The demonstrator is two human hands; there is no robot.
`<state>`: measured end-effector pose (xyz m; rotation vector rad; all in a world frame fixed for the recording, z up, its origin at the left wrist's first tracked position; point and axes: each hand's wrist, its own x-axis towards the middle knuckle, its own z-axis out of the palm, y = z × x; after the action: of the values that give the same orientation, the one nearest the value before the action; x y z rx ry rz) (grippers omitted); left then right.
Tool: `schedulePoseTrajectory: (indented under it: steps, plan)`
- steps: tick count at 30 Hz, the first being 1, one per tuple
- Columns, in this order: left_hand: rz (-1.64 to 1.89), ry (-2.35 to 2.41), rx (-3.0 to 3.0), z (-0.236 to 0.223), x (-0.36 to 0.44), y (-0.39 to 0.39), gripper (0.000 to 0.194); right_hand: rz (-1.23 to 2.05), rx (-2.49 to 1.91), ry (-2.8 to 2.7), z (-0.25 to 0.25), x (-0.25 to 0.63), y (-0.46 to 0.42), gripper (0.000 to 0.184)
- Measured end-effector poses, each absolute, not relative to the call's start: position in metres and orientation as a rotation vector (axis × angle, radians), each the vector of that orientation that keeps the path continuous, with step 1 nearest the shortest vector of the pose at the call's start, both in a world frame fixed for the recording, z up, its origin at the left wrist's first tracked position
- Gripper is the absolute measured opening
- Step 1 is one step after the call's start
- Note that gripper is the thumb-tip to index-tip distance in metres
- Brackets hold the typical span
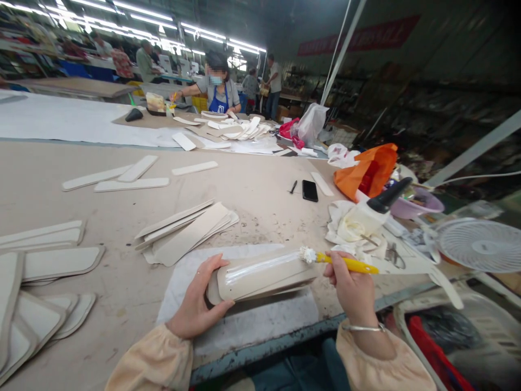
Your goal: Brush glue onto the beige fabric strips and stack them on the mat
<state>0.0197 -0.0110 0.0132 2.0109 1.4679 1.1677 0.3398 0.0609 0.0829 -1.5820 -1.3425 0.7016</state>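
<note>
**Brush and layered panels held over a white sheet**

A thin white sheet on the beige, board-like surface serves as landmark. Above it lies the small stack of long, beige, round-cornered panels; whether its underside touches the sheet is unclear. The left hand pinches the stack's left end between thumb and fingers. The right hand, at the sheet's right, grips the yellow-handled brush with clumped white bristles, whose tip meets the top panel's far right end. A clear, glossy streak runs along that panel.

The panels appear light, thin and moderately stiff, likely to bend under pressure; the streak is probably slick or tacky, so the rounded end and edges offer the best hold. The brush is best held by its handle.

Far beyond the sheet, a red banner bears pale writing too blurred to read; a blue apron carries an illegible white mark. No brand is legible.
</note>
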Motion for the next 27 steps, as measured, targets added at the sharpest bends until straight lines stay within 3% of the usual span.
schedulePoseTrajectory:
  steps: [11,17,27]
  plan:
    - [1.185,1.407,2.028,0.012,0.02,-0.01,0.072,1.447,-1.244,-1.341,0.085,0.246,0.025,0.039]
    - [1.184,1.388,2.041,0.011,0.02,-0.011,0.079,1.461,-1.255,-1.503,0.084,0.236,0.025,0.038]
    - [1.137,1.448,2.05,0.013,0.019,-0.012,0.064,1.131,-1.431,-1.495,0.083,0.3,0.049,0.037]
